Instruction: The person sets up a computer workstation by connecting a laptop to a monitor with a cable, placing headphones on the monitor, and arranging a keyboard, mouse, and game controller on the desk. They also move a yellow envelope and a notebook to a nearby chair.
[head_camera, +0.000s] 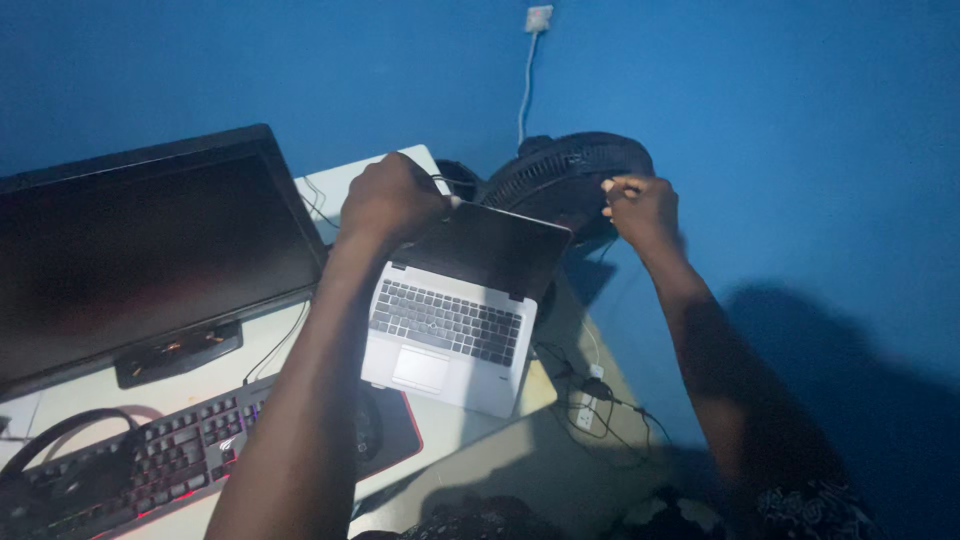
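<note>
An open silver laptop (450, 330) with a dark screen sits at the right end of a white desk (340, 185). My left hand (392, 200) is closed on the top left corner of the laptop's lid. My right hand (640, 208) is shut in a pinch against the grille of a black fan (560, 175) that stands behind the laptop; what it pinches looks like a thin cable, but I cannot tell for sure.
A large dark monitor (140, 250) stands at the left. A backlit keyboard (150, 460), a mouse on a black pad (395, 425) and headphones (60, 435) lie in front. A power strip with cables (585, 405) lies on the floor. A wall socket (538, 18) is on the blue wall.
</note>
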